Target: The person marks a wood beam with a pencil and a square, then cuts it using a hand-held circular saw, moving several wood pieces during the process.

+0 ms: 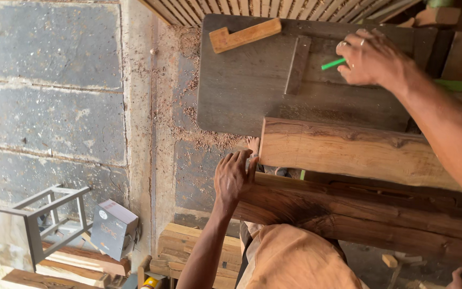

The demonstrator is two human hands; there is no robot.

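Fingers of the right hand [372, 56] are pinching a green pencil [333, 64] against the dark worktop [241, 85], while the left hand [233, 176] is lying open-fingered against the plank [348, 152] end, steadying it.

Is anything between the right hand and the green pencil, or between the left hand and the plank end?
Nothing visible. The right hand already grips the green pencil on the dark board; the left hand rests directly against the plank end.
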